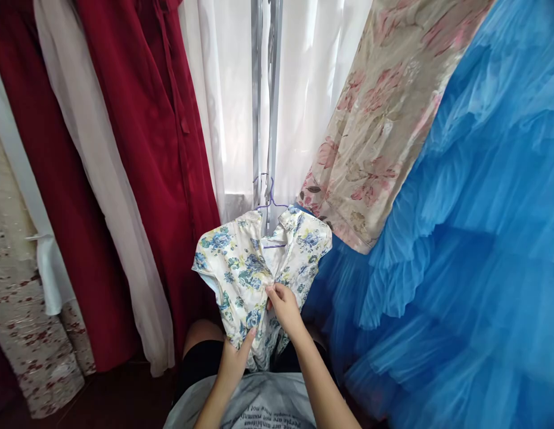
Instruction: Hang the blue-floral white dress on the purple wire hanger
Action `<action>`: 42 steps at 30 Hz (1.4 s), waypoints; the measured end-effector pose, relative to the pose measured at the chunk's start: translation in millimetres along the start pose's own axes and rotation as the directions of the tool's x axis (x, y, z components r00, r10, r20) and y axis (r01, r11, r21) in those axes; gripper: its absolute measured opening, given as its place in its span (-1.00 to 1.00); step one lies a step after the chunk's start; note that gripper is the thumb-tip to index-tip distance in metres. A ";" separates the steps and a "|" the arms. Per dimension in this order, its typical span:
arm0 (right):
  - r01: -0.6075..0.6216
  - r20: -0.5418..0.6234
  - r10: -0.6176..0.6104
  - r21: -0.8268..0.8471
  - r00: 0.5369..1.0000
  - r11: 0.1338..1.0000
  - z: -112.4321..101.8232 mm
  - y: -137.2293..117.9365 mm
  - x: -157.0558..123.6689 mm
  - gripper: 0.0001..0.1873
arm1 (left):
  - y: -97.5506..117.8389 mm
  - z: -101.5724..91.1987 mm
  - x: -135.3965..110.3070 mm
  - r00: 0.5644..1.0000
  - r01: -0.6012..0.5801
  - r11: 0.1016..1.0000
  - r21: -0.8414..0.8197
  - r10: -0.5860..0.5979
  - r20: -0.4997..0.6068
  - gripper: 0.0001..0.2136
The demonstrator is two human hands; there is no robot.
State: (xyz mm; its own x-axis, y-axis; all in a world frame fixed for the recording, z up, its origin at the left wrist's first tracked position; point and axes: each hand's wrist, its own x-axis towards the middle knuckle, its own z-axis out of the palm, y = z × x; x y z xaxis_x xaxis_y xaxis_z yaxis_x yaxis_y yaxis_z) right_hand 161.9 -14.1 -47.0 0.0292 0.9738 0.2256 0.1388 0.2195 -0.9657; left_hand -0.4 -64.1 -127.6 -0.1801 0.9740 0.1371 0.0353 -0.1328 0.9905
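Nearest the camera, a grey printed shirt is worn by the person, with dark shorts showing at the lap. Above the lap, a floral garment is held by 2 hands, its shoulders spread over a purple hanger and its lower part gathered between the knees.

By the right hand, the cloth is pinched at the base of the open neckline, thumb and forefinger brought together on the front edge. By the left hand, the garment's lower side is gripped, thumb laid on top; the other fingers are hidden beneath the cloth. The front opening is judged to be the part being worked on, but whether a fastener is pinched cannot be told. For the next move, a firm hold at the side and fine fingertip control at the edge would seem to be called for, with the cloth kept from bunching.

Behind the hanger, a metal upright is seen against a white curtain; whether the hook is hung on anything cannot be told. The right shoulder is crowded by a beige floral cloth and a blue ruffled dress. To the left, a red garment and a pale sheer cloth are hung, by which sideways room is narrowed.
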 end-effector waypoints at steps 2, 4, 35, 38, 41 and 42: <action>0.006 -0.030 -0.003 0.086 1.000 0.996 0.9 8.3 -7.0 -0.53 | -1.2 -8.8 1.0 0.998 0.006 0.999 0.043 -0.003 -0.060 -0.59; -0.006 -0.031 0.010 0.138 0.999 0.990 -3.4 13.5 -16.7 -0.54 | 3.8 -19.2 3.3 0.971 -0.060 0.992 0.113 0.084 -0.222 -0.59; 0.113 -0.026 -0.111 0.366 0.993 0.924 -29.2 -133.8 76.1 -0.72 | 126.9 18.3 91.4 0.805 -0.550 0.807 0.214 0.444 0.394 -0.84; 0.175 -0.022 -0.177 0.320 0.984 0.931 -29.4 -131.6 67.4 -0.70 | 187.3 19.8 120.2 0.721 -0.670 0.730 0.133 0.599 0.347 -0.68; 0.265 0.016 -0.276 0.238 0.961 0.934 -35.9 -141.8 73.2 -0.70 | 234.8 32.8 135.9 0.548 -0.830 0.517 0.209 0.685 0.480 -0.76; 0.286 0.021 -0.298 0.219 0.954 0.933 -37.6 -143.8 77.0 -0.69 | 244.3 38.2 138.6 0.507 -0.860 0.451 0.238 0.704 0.497 -0.77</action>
State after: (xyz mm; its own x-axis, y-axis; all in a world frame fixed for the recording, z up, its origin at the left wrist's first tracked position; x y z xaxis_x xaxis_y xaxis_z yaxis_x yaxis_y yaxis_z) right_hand 181.4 27.1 114.0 -0.0346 0.8654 0.5000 -0.0789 0.4963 -0.8645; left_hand 20.8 45.5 133.1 0.4225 0.4916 0.7615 0.4047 -0.8540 0.3269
